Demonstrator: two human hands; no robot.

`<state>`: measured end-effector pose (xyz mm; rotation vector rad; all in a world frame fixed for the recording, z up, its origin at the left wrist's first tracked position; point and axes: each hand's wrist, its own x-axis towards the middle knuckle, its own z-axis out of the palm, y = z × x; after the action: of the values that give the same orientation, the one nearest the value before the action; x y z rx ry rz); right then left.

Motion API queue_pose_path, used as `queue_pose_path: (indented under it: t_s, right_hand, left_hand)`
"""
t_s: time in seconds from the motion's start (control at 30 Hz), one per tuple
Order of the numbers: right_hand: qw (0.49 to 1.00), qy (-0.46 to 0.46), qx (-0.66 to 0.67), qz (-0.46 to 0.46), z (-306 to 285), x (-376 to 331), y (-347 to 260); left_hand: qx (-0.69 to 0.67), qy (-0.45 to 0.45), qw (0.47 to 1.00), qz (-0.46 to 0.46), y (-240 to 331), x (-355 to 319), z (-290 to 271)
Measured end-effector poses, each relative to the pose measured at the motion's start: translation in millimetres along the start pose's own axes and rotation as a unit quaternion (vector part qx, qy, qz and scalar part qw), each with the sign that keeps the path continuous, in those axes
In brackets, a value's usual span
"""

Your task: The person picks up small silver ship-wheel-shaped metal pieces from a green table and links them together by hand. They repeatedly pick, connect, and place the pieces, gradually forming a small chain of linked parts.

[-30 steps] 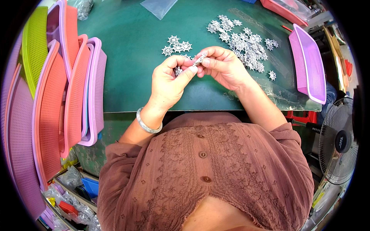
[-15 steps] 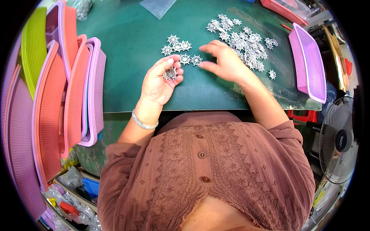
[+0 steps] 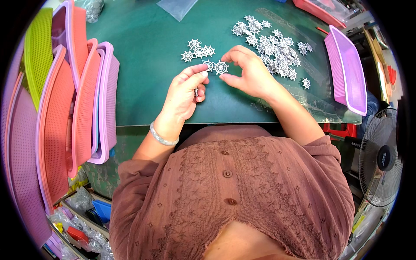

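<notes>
My left hand is closed around at least one metal ship's-wheel charm, mostly hidden by the curled fingers. Its thumb and forefinger reach a second charm on the table, partly covering it. Beside that lies another silver wheel charm. My right hand is open around this charm's right side, thumb below and forefinger above, fingertips close to its rim. Just beyond my left hand, several charms form a small cluster. A larger heap of the same charms lies past my right hand.
The table has a green top. Stacked plastic baskets crowd its left side. A purple basket stands at the right edge, with a fan below it. A clear plastic bag lies at the far side.
My left hand has turned over, hiding the charm in its palm, and its fingertips have moved to the left of the two near charms. My right fingertips have shifted slightly left.
</notes>
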<state>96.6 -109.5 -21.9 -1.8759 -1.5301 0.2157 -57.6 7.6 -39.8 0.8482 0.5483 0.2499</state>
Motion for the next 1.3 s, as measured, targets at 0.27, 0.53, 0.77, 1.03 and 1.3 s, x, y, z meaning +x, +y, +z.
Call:
queue_pose_path:
  t_s: [0.27,0.53,0.77,1.03,1.3]
  right_hand:
    - [0.988,-0.003,0.151,0.019,-1.7,-6.8,-15.1]
    - [0.938,0.002,0.317,0.143,2.2,-12.1,-11.3]
    - [0.967,0.060,0.244,0.051,2.8,-14.7,-19.5]
    - [0.976,0.059,0.209,0.023,3.9,-15.7,-20.3]
    - [0.966,0.029,0.246,0.073,1.4,-16.3,-21.8]
  left_hand:
    - [-0.007,-0.030,0.999,0.024,-3.2,-1.0,6.2]
    - [0.015,-0.023,0.998,0.050,-2.1,-3.6,8.1]
    - [-0.004,-0.042,0.998,0.048,-4.9,-0.7,8.0]
    - [-0.029,-0.050,0.997,0.053,-6.8,0.7,7.1]
    - [0.159,0.001,0.963,0.216,-6.7,-2.2,12.5]
